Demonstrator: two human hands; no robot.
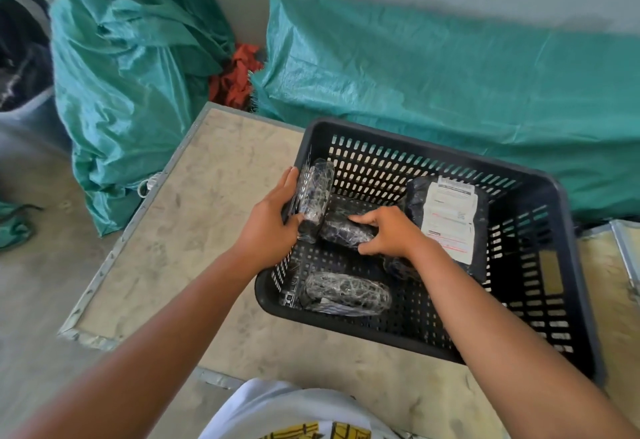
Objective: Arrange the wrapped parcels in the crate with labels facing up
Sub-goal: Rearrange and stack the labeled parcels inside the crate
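A black slotted plastic crate point(408, 336) stands on a low board. Inside it, my left hand point(268, 225) grips an upright black parcel in clear film point(315, 192) against the crate's left wall. My right hand point(388, 232) closes on a second small black parcel point(341, 230) lying in the middle of the crate. A third wrapped parcel point(346, 295) lies near the front left corner, no label showing. A larger black parcel point(415, 196) leans at the right with its white label point(450, 218) facing up.
The crate sits on a beige board with a metal edge point(194, 217). Green woven sacks stand behind: one at the left point(128, 75), one lying along the wall point(450, 85). Red cloth point(239, 78) is wedged between them. Concrete floor spreads to the left.
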